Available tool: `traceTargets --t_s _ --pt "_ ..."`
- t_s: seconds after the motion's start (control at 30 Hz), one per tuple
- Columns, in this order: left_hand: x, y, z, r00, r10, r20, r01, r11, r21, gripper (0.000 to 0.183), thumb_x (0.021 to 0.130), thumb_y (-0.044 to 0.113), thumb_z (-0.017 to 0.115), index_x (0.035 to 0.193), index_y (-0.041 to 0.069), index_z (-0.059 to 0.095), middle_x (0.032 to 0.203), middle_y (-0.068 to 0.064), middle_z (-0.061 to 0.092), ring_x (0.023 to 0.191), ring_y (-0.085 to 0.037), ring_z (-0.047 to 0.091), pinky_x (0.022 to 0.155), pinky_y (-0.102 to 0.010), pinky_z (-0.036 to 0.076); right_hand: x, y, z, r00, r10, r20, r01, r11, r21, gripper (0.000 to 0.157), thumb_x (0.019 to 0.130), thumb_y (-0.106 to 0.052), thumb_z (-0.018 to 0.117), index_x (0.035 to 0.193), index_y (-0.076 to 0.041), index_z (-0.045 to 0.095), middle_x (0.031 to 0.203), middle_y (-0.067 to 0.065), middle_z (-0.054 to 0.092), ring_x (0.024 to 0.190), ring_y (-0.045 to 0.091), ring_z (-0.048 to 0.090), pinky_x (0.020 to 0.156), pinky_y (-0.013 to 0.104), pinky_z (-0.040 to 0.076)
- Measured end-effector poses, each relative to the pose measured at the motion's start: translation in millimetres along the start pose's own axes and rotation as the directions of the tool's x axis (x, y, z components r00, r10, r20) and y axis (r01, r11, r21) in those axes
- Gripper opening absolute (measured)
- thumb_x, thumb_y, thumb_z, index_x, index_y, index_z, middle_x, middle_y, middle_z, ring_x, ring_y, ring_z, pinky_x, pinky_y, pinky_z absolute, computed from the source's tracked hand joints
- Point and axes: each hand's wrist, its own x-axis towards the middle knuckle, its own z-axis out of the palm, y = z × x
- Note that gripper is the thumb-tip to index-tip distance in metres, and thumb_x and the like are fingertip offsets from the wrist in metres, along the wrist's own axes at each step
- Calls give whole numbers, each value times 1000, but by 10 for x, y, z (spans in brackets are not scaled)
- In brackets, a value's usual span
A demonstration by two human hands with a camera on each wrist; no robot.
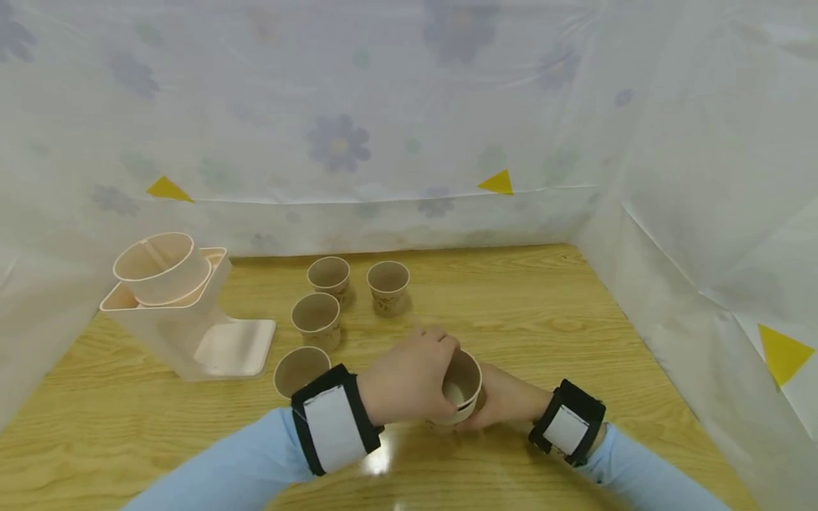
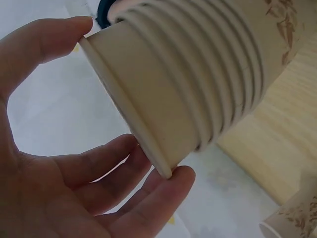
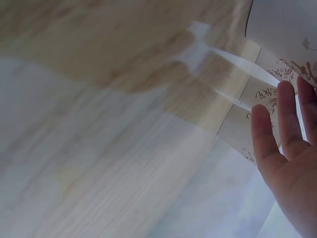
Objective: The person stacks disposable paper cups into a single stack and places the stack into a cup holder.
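Note:
A stack of nested paper cups (image 1: 465,383) with brown printing stands near the front of the table, between both hands. My left hand (image 1: 409,376) pinches the rim of the top cup, thumb on one side and fingers on the other. In the left wrist view that cup (image 2: 148,94) sits a little out of the nest, and several rims show below it. Around the lower part of the stack, my right hand (image 1: 508,397) holds it from the right. The right wrist view shows only some right fingers (image 3: 265,134) against the printed cup wall.
Several single paper cups (image 1: 388,301) stand upright left of and behind the stack; one (image 1: 300,369) is partly behind the left wrist strap. At the far left stands a cream plastic stand (image 1: 246,355) with a round cup-like top (image 1: 153,273). White curtains surround the wooden table.

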Motion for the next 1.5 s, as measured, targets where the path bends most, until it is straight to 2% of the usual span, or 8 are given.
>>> traceTargets --t_s 0.43,0.63,0.77,0.9,1.0,1.1,1.23,1.5 --pt "10 -30 113 1000 -14 16 14 1000 11 58 68 25 75 118 0 58 114 -10 60 97 -22 50 77 -26 52 29 -16 5 1000 -13 -3 13 1000 -19 69 73 -18 77 131 -4 43 124 16 55 108 20 54 91 38 51" --pt "-49 -137 123 1000 -16 10 17 996 -91 67 71 27 75 126 -4 53 123 -15 57 107 -25 52 88 -34 52 3 25 22 1000 12 -26 -12 1000 -17 74 72 -21 78 133 -4 42 126 16 55 111 22 53 93 40 49" --pt "-184 -313 64 991 -135 9 135 980 -149 72 74 32 73 132 -3 48 129 -20 55 116 -32 52 95 -44 48 5 36 37 999 16 -49 -17 1000 -17 77 68 -19 80 134 -4 43 128 16 56 114 20 52 97 46 45" --pt "-401 -539 -28 951 -309 -3 306 944 -124 76 74 36 73 134 -2 46 131 -24 54 119 -36 50 96 -49 48 20 32 50 998 20 -60 -22 999 -27 79 65 -17 82 133 -4 44 127 14 57 115 19 52 100 49 42" --pt "-568 -705 -59 925 -379 -36 375 924 -78 76 73 36 73 132 -6 47 130 -28 53 115 -39 51 93 -51 49 20 34 51 998 23 -63 -25 999 -34 79 65 -17 82 133 -4 44 127 14 57 115 18 52 101 49 42" --pt "-678 -852 -54 916 -396 -64 392 918 -62 67 72 32 74 121 -8 52 113 -25 58 96 -34 58 79 -47 53 12 39 44 998 22 -66 -24 999 -38 79 65 -18 82 133 -4 44 127 14 57 115 18 52 100 49 42" --pt "-740 -992 -2 919 -384 -91 383 923 -28 58 70 31 73 111 -6 54 100 -22 59 82 -32 58 68 -44 52 3 49 33 998 19 -67 -22 999 -44 79 66 -22 82 133 -4 44 128 14 57 115 17 52 100 50 42" --pt "-772 -1093 78 911 -409 -54 409 913 -8 67 71 35 74 119 -8 53 102 -24 57 89 -35 54 74 -48 53 17 33 33 998 -12 -66 8 998 -65 78 65 -16 82 132 -4 45 126 15 58 114 16 53 100 47 43"
